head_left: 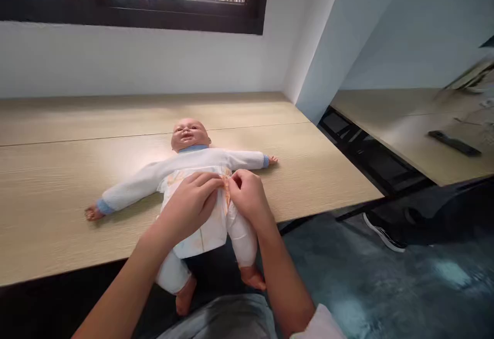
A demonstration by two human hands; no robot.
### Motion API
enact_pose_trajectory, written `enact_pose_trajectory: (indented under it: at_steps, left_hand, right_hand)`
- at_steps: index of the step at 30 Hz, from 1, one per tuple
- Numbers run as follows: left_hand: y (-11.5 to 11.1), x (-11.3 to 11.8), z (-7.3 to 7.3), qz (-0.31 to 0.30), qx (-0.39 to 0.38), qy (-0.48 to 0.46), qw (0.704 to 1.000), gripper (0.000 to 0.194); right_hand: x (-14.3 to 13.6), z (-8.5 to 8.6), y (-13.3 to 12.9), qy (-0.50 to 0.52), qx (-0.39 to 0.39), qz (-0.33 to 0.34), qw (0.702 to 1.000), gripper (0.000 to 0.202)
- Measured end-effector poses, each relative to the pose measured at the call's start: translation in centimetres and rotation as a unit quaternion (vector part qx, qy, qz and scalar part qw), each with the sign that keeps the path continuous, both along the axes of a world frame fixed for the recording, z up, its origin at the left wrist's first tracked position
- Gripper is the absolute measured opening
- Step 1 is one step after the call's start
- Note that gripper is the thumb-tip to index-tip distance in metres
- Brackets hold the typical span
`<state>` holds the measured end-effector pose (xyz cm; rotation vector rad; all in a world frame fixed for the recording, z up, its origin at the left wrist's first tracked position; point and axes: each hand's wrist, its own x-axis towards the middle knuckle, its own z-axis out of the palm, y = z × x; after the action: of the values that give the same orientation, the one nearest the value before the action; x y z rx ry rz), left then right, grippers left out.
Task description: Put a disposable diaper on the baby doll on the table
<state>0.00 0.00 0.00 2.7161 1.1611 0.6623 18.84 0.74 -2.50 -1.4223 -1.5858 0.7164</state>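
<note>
along the front edge of the bench (309,169), as the head view shows it, a baby doll (191,159) lies on its back, head towards the wall, arms spread wide, legs hanging past the edge. around its hips sits a white diaper (204,226) with orange print near the waist, and this too is at the front edge, its lower part reaching beyond it.

the diaper should be light, soft and easily creased, with thin side flaps that could tear under a hard pull; the waist corners look the best place to take hold. the doll's limbs seem floppier than its firm head, and with the legs off the bench it could slide if tugged.

the left hand (195,195) lies palm down across the diaper's front, wrist slightly bent, fingers together and curled towards the waist corner; whether its grip pinches or merely presses, i cannot tell. the right hand (249,192) meets it from the other side, knuckles up, thumb and forefinger seemingly pinching the diaper's orange-printed edge. both forearms slant inwards from the bench's front edge.
</note>
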Motion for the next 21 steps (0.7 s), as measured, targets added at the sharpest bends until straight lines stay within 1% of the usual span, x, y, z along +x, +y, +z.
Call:
enact_pose_trajectory:
  at_steps: [2, 4, 7, 10, 14, 16, 18, 21]
  left_hand:
    - [0.0, 0.1, -0.1, -0.015, 0.004, 0.026, 1.000, 0.037]
    - [0.1, 0.3, -0.1, -0.026, 0.005, 0.048, 0.998, 0.041]
    - [0.1, 0.6, 0.2, -0.035, 0.001, 0.076, 0.996, 0.045]
    - [0.3, 0.8, 0.4, -0.041, -0.002, 0.096, 0.995, 0.051]
    - [0.6, 0.9, 0.0, -0.029, 0.003, 0.106, 0.994, 0.054]
    - [0.7, 0.7, -0.5, -0.028, 0.008, 0.103, 0.994, 0.053]
    - [1.1, 0.3, -1.5, -0.034, 0.019, 0.090, 0.995, 0.054]
    - [2.1, -0.5, -3.8, -0.033, 0.036, 0.038, 0.998, 0.054]
  right_hand:
    - [0.5, -0.7, 0.2, 0.068, -0.040, -0.017, 0.997, 0.019]
    - [0.8, -1.5, 0.5, 0.140, -0.077, -0.026, 0.987, 0.017]
    - [0.9, -2.4, 0.7, 0.259, -0.126, -0.023, 0.957, 0.013]
    - [0.9, -3.0, 1.1, 0.300, -0.137, -0.028, 0.944, 0.012]
    - [1.2, -3.2, 1.4, 0.306, -0.126, -0.084, 0.940, 0.015]
    - [1.3, -3.1, 1.2, 0.273, -0.120, -0.074, 0.952, 0.017]
    - [1.2, -3.0, 0.8, 0.209, -0.107, -0.038, 0.971, 0.022]
    - [0.9, -3.2, 0.7, 0.122, -0.076, -0.017, 0.989, 0.025]
